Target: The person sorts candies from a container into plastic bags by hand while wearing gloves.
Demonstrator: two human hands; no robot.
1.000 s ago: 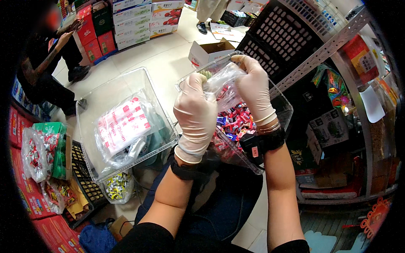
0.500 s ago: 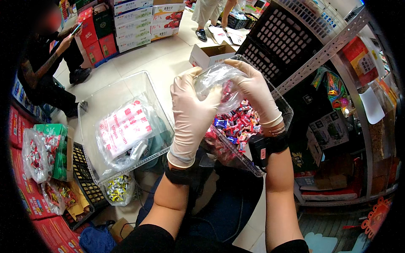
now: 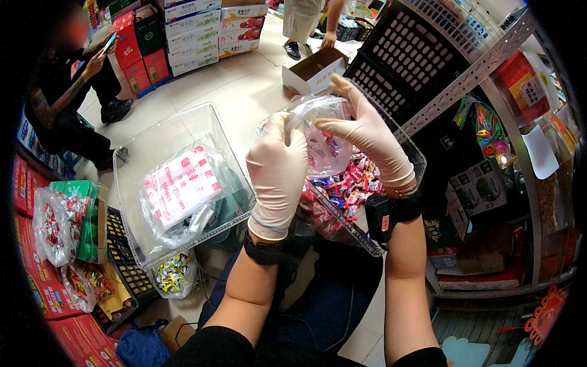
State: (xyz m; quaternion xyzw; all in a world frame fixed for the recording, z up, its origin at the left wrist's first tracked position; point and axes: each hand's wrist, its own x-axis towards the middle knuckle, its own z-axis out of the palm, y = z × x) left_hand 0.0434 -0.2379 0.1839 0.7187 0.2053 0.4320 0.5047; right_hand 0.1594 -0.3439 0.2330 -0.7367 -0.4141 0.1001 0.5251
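A clear plastic bag [image 3: 324,147] hangs over a see-through bin [image 3: 342,223] heaped with small wrapped candies [image 3: 364,183] in red, pink and blue. My left hand [image 3: 278,177], in a pale glove, pinches the bag's upper left edge. On the bag's other side my gloved right hand [image 3: 376,140] has thumb and fingers spread apart, the thumb close to or touching the film. I cannot tell whether candies are inside the bag or only show through it. To the left, a second clear bin [image 3: 125,202] holds a pink-printed pack of plastic bags [image 3: 180,186].
Black crates [image 3: 391,79] and a metal shelf [image 3: 468,92] stand on the right. Bagged candies [image 3: 174,274] lie below the left bin. A person with a phone [image 3: 110,43] sits far left. Beyond my hands, another person's hand [image 3: 329,40] is above an open carton [image 3: 315,70].
My right hand's fingers have spread and lifted off the bag's top. My left hand has drawn slightly back, still pinching the bag, which hangs lower. The far carton has shifted and turned.
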